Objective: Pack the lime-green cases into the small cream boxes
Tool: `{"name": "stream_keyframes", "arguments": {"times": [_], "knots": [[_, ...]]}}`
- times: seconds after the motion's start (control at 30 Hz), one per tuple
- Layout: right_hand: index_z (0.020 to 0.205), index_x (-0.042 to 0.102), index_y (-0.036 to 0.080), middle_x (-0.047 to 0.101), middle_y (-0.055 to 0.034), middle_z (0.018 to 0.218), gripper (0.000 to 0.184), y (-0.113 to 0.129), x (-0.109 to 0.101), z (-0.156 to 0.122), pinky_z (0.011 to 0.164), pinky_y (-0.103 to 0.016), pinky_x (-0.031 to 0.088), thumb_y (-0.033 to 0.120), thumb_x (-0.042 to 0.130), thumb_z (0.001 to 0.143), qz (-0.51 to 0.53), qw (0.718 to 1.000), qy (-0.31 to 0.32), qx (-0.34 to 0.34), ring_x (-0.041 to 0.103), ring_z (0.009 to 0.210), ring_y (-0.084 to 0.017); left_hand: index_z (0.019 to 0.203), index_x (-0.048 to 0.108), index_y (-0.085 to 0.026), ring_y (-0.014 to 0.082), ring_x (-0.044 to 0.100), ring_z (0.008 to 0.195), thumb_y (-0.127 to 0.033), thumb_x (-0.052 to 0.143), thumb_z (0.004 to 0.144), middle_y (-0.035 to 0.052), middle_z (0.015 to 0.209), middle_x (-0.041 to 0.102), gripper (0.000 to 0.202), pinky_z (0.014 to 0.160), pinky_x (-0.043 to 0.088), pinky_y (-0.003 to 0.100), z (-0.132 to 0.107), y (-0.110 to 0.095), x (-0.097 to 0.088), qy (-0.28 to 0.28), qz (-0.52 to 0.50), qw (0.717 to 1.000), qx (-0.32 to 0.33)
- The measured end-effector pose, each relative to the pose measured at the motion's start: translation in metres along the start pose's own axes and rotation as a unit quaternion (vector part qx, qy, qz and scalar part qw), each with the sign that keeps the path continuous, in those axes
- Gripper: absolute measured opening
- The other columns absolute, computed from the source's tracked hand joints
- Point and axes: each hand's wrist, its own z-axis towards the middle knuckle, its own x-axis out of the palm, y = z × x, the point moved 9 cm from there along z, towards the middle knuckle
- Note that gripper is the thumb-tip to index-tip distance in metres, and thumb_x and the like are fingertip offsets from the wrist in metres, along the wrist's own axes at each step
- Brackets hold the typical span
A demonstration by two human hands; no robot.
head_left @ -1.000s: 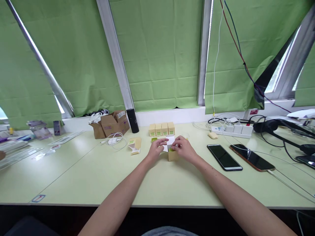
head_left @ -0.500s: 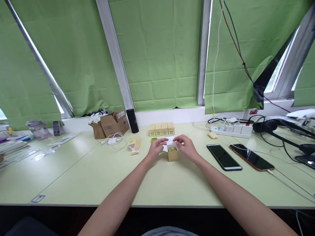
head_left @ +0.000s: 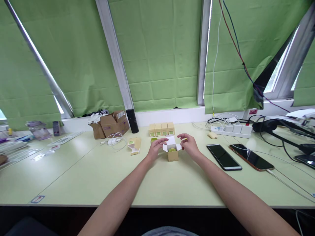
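Note:
A small tan carton (head_left: 173, 155) stands on the pale green desk (head_left: 98, 177) with its white flaps spread open and a green item (head_left: 172, 149) inside. My left hand (head_left: 157, 148) rests against its left side, fingers curled near the left flap. My right hand (head_left: 189, 145) hovers just right of the carton with curved, parted fingers, holding nothing. Behind them stands a row of several closed tan cartons with green windows (head_left: 161, 129). Another carton lies open on its side (head_left: 134, 145) to the left.
Two phones (head_left: 224, 157) (head_left: 251, 157) lie to the right, near a power strip with chargers and cables (head_left: 232, 129). A black cylinder (head_left: 132, 120), brown cardboard boxes (head_left: 110, 124) and a white cable (head_left: 114, 141) sit at the back left. Packets lie at far left (head_left: 14, 146).
My right hand has let go of the carton's top and drawn back to the right. The flaps now stand spread open, showing the green item inside. My left hand stayed put.

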Motion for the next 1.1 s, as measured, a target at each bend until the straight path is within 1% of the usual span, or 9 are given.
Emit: {"name": "stream_keyframes", "arguments": {"times": [0.1, 0.2, 0.33, 0.6, 0.8, 1.0, 1.1], "knots": [[0.095, 0.071, 0.019, 0.058, -0.004, 0.101, 0.048, -0.003, -0.002, 0.001, 0.047, -0.027, 0.042, 0.021, 0.05, 0.051, -0.004, 1.0, -0.011, 0.005, 0.052, 0.056, -0.01, 0.105, 0.079, -0.016, 0.0238, 0.068, 0.099, -0.023, 0.058, 0.066, 0.0084, 0.099, 0.077, 0.045, 0.094, 0.049, 0.036, 0.0, -0.003, 0.0, 0.003, 0.008, 1.0, 0.01], [0.095, 0.071, 0.019, 0.057, -0.0041, 0.102, 0.049, -0.006, -0.002, 0.002, 0.046, -0.028, 0.042, 0.02, 0.05, 0.05, -0.005, 1.0, -0.012, 0.011, 0.053, 0.057, -0.011, 0.106, 0.078, -0.017, 0.0237, 0.067, 0.101, -0.022, 0.058, 0.066, 0.0082, 0.101, 0.077, 0.045, 0.096, 0.049, 0.036, -0.001, -0.003, 0.001, 0.002, 0.01, 1.0, 0.01], [0.097, 0.071, 0.019, 0.056, -0.0039, 0.101, 0.05, -0.01, -0.001, 0.003, 0.045, -0.028, 0.044, 0.019, 0.05, 0.051, -0.005, 1.0, -0.007, 0.018, 0.053, 0.057, -0.011, 0.109, 0.075, -0.017, 0.0222, 0.068, 0.095, -0.025, 0.063, 0.069, 0.008, 0.099, 0.075, 0.043, 0.091, 0.049, 0.034, -0.003, -0.002, 0.005, 0.011, 0.006, 1.0, 0.006], [0.097, 0.07, 0.02, 0.057, -0.0046, 0.101, 0.049, -0.009, -0.001, 0.001, 0.045, -0.027, 0.047, 0.016, 0.053, 0.051, 0.003, 0.999, -0.009, 0.048, 0.056, 0.062, -0.013, 0.112, 0.068, -0.019, 0.02, 0.065, 0.091, -0.039, 0.075, 0.079, 0.0056, 0.092, 0.069, 0.039, 0.083, 0.048, 0.031, -0.004, -0.003, 0.012, 0.033, 0.007, 0.999, 0.03], [0.098, 0.07, 0.021, 0.058, -0.0056, 0.101, 0.049, -0.008, -0.001, -0.003, 0.044, -0.025, 0.045, 0.015, 0.055, 0.052, 0.003, 0.998, -0.006, 0.061, 0.058, 0.068, -0.016, 0.113, 0.063, -0.02, 0.0189, 0.063, 0.091, -0.048, 0.078, 0.081, 0.0048, 0.095, 0.066, 0.045, 0.082, 0.047, 0.03, -0.006, 0.0, 0.015, 0.043, 0.007, 0.999, 0.025], [0.1, 0.069, 0.021, 0.058, -0.006, 0.101, 0.052, -0.008, 0.001, -0.003, 0.044, -0.024, 0.045, 0.016, 0.054, 0.051, 0.002, 0.998, 0.004, 0.066, 0.059, 0.069, -0.016, 0.113, 0.056, -0.022, 0.0174, 0.06, 0.083, -0.052, 0.076, 0.084, -0.0008, 0.084, 0.06, 0.047, 0.082, 0.043, 0.03, -0.008, -0.002, 0.019, 0.05, 0.036, 0.998, 0.021], [0.101, 0.069, 0.021, 0.058, -0.006, 0.101, 0.054, -0.009, 0.002, -0.004, 0.044, -0.024, 0.044, 0.016, 0.053, 0.05, 0.012, 0.997, 0.003, 0.074, 0.059, 0.069, -0.016, 0.113, 0.054, -0.023, 0.0174, 0.059, 0.082, -0.053, 0.075, 0.084, -0.0021, 0.082, 0.058, 0.047, 0.08, 0.041, 0.03, -0.009, -0.001, 0.02, 0.051, 0.044, 0.998, 0.016]]}}
